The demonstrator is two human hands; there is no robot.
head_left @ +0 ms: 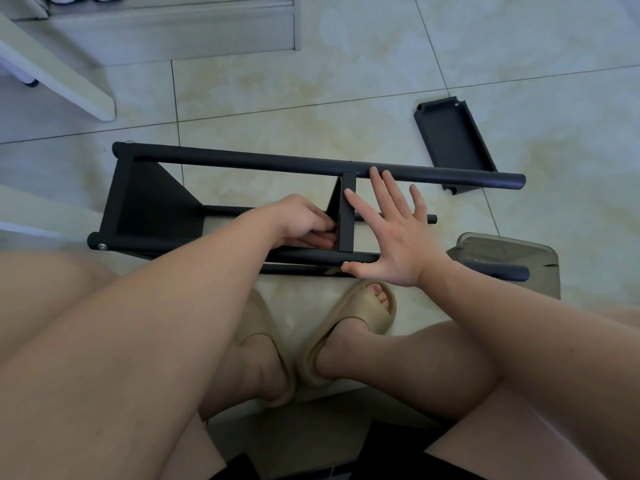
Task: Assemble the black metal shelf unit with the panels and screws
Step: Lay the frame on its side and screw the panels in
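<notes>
Shelf unit [242, 202] lay on its side on the tiled floor [346, 81], straight ahead of the seated person's knees. Far tube [311, 166] ran left to right, its free end near the frame's right third; near tube [311, 258] lay just beyond the sandals [349, 327]. End panel [152, 202] was fixed at the left between the tubes. Middle panel [346, 216] stood edge-on between the tubes, roughly at mid-length.

Left hand [304, 223] was curled, fingers closed around the left edge of the middle panel; whether it held a screw could not be told. Right hand [394, 230] was spread flat, fingers released, palm against the right face of the middle panel, thumb touching the near tube, fingertips reaching the far tube.

Loose panel [453, 140] lay flat beyond the far tube at right, its near corner passing under the tube end. Clear plastic bin [512, 254] sat at right, under the near tube's end. Open tile lay beyond the far tube, up to white furniture [173, 32] at top left
</notes>
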